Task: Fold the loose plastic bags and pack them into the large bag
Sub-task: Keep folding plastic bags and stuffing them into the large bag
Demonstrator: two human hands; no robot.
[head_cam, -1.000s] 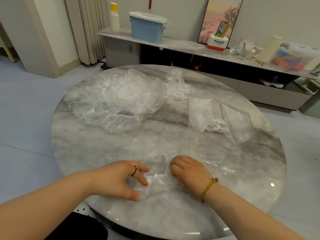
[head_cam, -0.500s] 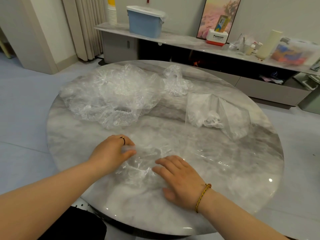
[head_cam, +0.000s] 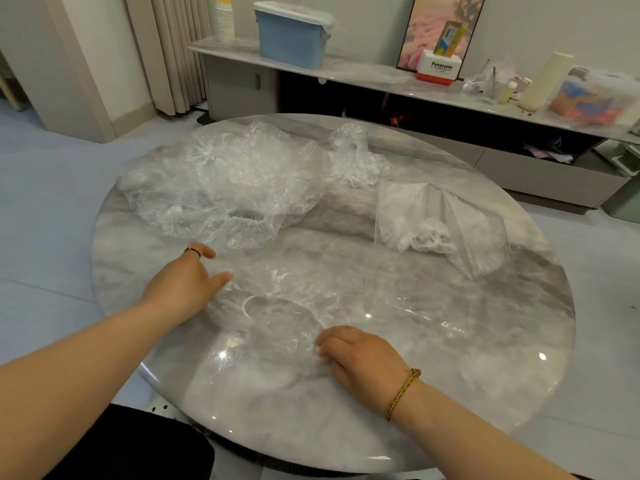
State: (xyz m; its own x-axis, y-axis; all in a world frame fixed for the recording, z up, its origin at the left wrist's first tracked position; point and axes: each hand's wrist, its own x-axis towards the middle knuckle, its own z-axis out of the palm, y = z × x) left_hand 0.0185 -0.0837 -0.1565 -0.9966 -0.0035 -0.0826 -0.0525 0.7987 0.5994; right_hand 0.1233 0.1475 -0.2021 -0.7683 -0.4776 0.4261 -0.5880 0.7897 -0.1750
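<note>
- The left hand [head_cam: 183, 289] is seen with its fingers [head_cam: 221, 277] stretched out and spread, thumb apart from the rest, tips laid on the far-left edge of a thin clear plastic bag [head_cam: 277, 306].
- The right hand [head_cam: 363, 362] is set on the near-right edge of that film with its fingertips [head_cam: 323, 341] bent down. Whether the plastic is pinched or only pressed cannot be told.
- Between the two hands the thin clear plastic bag is spread nearly flat on the round grey marble table [head_cam: 346, 427], wrinkled but opened out. The flattening step is judged to be in hand, with no fold made yet.
- Further out, a big crumpled heap of clear plastic bags [head_cam: 221, 188] lies just beyond the left hand, and a small crumpled clear bag [head_cam: 353, 157] sits behind it.
- Far right, the large clear stiff plastic bag [head_cam: 460, 230] stands tented, with a white wad visible inside it.
- Risks now: the film is slick on polished stone, so a one-sided pull could drag it askew and ruin the fold line.
- Trapped air could puff the fold back open if it is not pressed out.
- The heap could be snagged by the left fingers, so near is it.
</note>
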